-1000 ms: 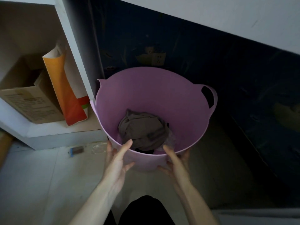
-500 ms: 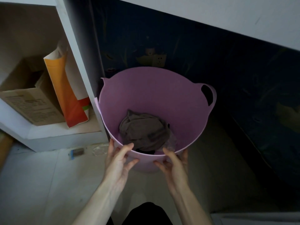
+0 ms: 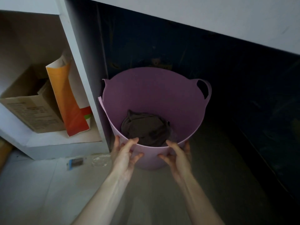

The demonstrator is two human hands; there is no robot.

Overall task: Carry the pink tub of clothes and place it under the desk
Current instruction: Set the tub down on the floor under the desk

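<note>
The pink tub (image 3: 146,95) stands on the floor in the dark space under the white desk top (image 3: 211,12), close against the desk's white side panel (image 3: 81,70). A dark brown bundle of clothes (image 3: 144,129) lies in its bottom. My left hand (image 3: 125,153) grips the near rim, thumb inside and fingers on the outer wall. My right hand (image 3: 177,155) holds the same rim a little to the right in the same way. One tub handle (image 3: 204,90) sticks out at the far right.
Left of the panel, a low shelf holds a cardboard box (image 3: 32,108) and an orange and white paper bag (image 3: 68,103). A small blue-edged item (image 3: 75,162) and a clear wrapper (image 3: 100,160) lie on the pale floor. A dark blue wall (image 3: 243,95) closes the back and right.
The tub has slid a little farther in under the desk, away from me, with both hands following on its near rim.
</note>
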